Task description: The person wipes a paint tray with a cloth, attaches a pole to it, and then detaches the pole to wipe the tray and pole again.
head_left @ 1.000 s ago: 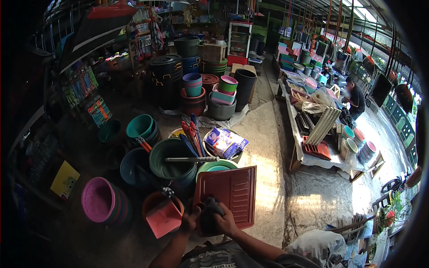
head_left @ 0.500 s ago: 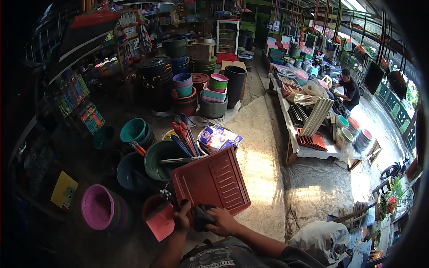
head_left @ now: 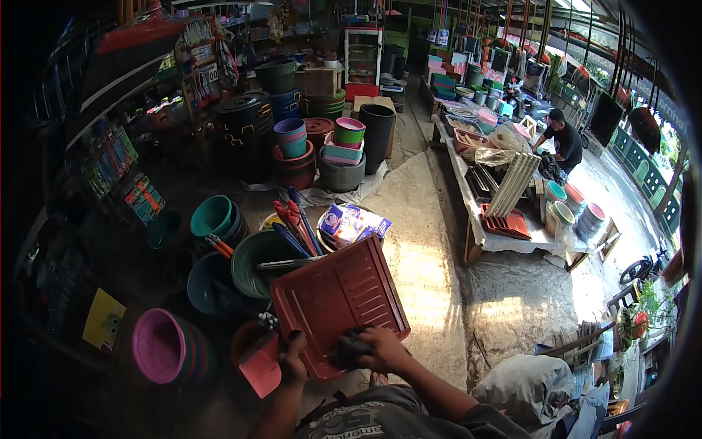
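A brownish-red plastic tray (head_left: 333, 293) with moulded ridges along one side is tilted up in front of me. At its lower left edge, my left hand (head_left: 293, 360) is closed on the rim, thumb up. My right hand (head_left: 386, 351) grips a dark cloth (head_left: 348, 348) and presses it against the lower part of the tray's face. Just left of my left hand is a pinkish-red dustpan-like piece (head_left: 261, 366), resting at a dark reddish bucket (head_left: 246, 338).
Stacked pink tubs (head_left: 159, 344) and a green basin (head_left: 252, 256) stand to the left. Beyond the tray are blue and white packets (head_left: 353, 222). On the right, a long table (head_left: 475, 227) carries trays and buckets; a person (head_left: 563, 143) is beside it.
My right hand has moved the cloth right and slightly up, from near my left hand onto the tray's face. The tray's lower edge shows more now. The whole view has shifted slightly.
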`<state>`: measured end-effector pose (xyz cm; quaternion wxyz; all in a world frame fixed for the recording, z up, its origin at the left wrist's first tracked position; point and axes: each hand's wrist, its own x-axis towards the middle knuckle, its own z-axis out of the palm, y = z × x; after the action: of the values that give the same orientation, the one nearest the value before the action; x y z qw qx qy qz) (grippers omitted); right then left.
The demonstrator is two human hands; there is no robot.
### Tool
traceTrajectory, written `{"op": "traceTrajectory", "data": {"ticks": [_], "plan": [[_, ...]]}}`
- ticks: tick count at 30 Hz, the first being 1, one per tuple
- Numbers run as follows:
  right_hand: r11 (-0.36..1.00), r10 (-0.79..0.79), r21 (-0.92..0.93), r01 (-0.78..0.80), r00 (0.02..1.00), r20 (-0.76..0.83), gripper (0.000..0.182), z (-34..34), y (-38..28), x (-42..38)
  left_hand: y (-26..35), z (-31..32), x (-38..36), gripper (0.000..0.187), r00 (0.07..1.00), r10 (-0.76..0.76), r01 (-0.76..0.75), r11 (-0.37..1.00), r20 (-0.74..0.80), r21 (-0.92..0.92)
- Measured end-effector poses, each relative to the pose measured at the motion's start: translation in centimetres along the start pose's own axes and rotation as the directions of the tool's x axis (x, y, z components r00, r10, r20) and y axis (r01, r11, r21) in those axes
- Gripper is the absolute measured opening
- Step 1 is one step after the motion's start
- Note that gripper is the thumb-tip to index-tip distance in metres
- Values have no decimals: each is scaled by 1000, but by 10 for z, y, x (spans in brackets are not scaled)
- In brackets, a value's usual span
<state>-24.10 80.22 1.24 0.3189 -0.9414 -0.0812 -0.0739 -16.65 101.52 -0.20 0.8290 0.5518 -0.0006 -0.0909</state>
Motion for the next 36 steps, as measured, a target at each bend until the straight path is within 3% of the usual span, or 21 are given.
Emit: {"op": "traceTrajectory", "data": {"ticks": [1,3,5,7,8,10,12,13,15,17,19,20,22,24,25,29,31,32,34,36], "plan": [[999,30,-43,-34,995,-99,34,-6,23,-4,-1,-3,-1,45,1000,-2,2,1000,-2,2],[958,256,-91,-273,953,-162,30,-29,61,-13,-6,-9,1,44,999,-12,19,990,52,-138],[852,466,-105,-513,833,-298,26,-53,82,-20,-6,-14,2,44,997,-54,62,981,47,-182],[856,444,16,-517,719,-534,24,-72,61,-10,-5,-10,1,45,994,-103,108,968,34,-226],[915,352,90,-392,673,-650,24,-76,34,1,-2,-1,-1,45,991,-128,131,955,29,-267],[984,176,121,-130,813,-555,40,-56,5,11,-6,8,-3,46,986,-160,163,939,36,-302],[996,-14,85,32,980,-199,62,-31,-24,21,-15,16,0,47,969,-211,243,900,126,-361],[996,-11,80,28,978,-208,62,-20,-23,18,-14,20,-1,47,968,-210,246,900,136,-359],[975,-10,-223,10,1000,1,73,5,-9,18,-7,20,-6,47,988,-100,120,977,116,-179],[924,250,-285,-257,966,-61,76,0,20,14,-3,13,-11,47,986,-138,152,974,93,-166],[842,518,-51,-537,831,-204,70,1,58,9,2,12,-20,47,981,-184,192,969,62,-155],[844,515,-54,-534,834,-198,70,4,56,7,6,17,-26,45,983,-170,179,972,72,-150],[823,406,-370,-430,902,-145,62,11,45,8,3,21,-23,44,985,-150,161,976,83,-149],[956,125,-278,-93,987,99,61,10,-9,13,-11,15,-16,43,954,-283,293,950,96,-111],[979,-56,-182,89,983,175,62,14,-19,14,-8,16,-15,43,954,-285,295,949,96,-112],[969,-1,-247,1,1000,0,63,-14,7,26,12,24,-17,39,963,-212,244,949,169,-199],[955,258,-67,-288,921,-291,63,-14,55,32,11,30,-21,38,973,-162,194,960,166,-200],[955,256,-69,-288,921,-292,63,-6,67,36,9,34,-23,38,968,-176,212,956,180,-203],[883,427,-49,-467,842,-330,63,13,80,42,4,38,-21,38,961,-190,230,951,199,-205],[976,171,-98,-192,966,-192,59,27,39,47,-5,39,-15,37,975,-153,165,984,161,-68]]}}
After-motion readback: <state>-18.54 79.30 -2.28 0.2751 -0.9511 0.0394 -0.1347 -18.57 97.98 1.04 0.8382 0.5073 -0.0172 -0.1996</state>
